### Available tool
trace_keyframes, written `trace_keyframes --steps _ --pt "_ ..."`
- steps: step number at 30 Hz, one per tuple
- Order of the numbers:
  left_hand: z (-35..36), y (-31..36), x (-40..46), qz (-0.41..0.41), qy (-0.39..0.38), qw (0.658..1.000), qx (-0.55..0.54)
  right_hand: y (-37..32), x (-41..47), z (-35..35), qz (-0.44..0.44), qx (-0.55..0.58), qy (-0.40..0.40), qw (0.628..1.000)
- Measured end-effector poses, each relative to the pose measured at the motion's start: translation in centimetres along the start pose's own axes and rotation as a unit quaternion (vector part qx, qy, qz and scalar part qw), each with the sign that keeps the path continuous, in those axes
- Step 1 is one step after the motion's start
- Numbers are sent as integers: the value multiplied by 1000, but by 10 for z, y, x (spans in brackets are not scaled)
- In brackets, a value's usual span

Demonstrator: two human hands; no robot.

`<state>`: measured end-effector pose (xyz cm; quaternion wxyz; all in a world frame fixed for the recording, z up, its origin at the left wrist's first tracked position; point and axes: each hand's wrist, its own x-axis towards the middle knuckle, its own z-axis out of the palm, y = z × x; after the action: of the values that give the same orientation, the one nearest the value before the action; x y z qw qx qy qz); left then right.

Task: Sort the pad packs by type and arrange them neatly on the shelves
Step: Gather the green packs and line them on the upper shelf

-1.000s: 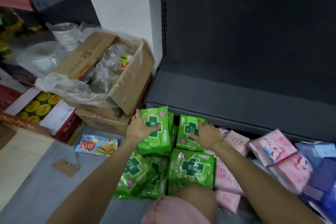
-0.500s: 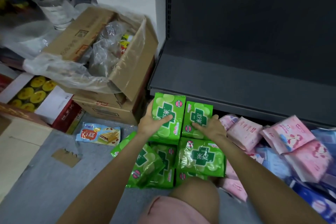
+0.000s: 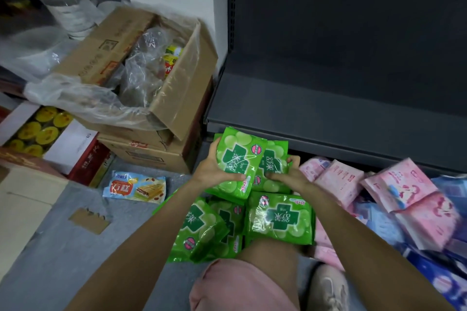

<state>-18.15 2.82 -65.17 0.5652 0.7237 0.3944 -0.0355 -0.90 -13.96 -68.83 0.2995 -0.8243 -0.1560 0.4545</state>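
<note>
The dark shelf [image 3: 328,118] stands bare behind the floor's heap. My left hand [image 3: 212,171] and right hand [image 3: 285,177] each grip a green pack [image 3: 237,159], pressed together between them just below the shelf's left end, probably to go up as one stack.

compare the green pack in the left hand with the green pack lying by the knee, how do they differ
The held green pack is lifted off the pile, gripped by the left hand, and overlaps the pack in the right hand. The floor green pack lies flat, untouched, its print upside down. Both share the same green cross design.
</note>
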Motion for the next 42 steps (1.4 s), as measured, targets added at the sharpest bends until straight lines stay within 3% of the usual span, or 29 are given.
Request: trace_keyframes --steps 10,14,18,23,26,30,35,42 --pt "1 11 3 12 27 998 -52 -8 7 -20 -14 59 -7 998" --pt "-13 32 -10 62 93 994 -10 -39 -20 -49 -42 -57 53 996" --pt "-30 78 -35 138 149 974 104 -71 -71 -92 -115 -168 111 973" --pt "-64 157 -66 266 285 874 291 -117 -154 -153 -230 -347 208 885" --pt "-90 196 -79 319 319 832 324 -135 -195 -181 -305 -384 200 848" --pt "-119 257 -108 435 314 771 343 -168 -254 -214 -448 -332 161 814" --pt "-147 317 -150 560 356 672 330 -204 -325 -243 -551 -254 166 777" --pt "-190 424 -173 634 433 525 367 -272 -363 -268 -619 -218 283 700"
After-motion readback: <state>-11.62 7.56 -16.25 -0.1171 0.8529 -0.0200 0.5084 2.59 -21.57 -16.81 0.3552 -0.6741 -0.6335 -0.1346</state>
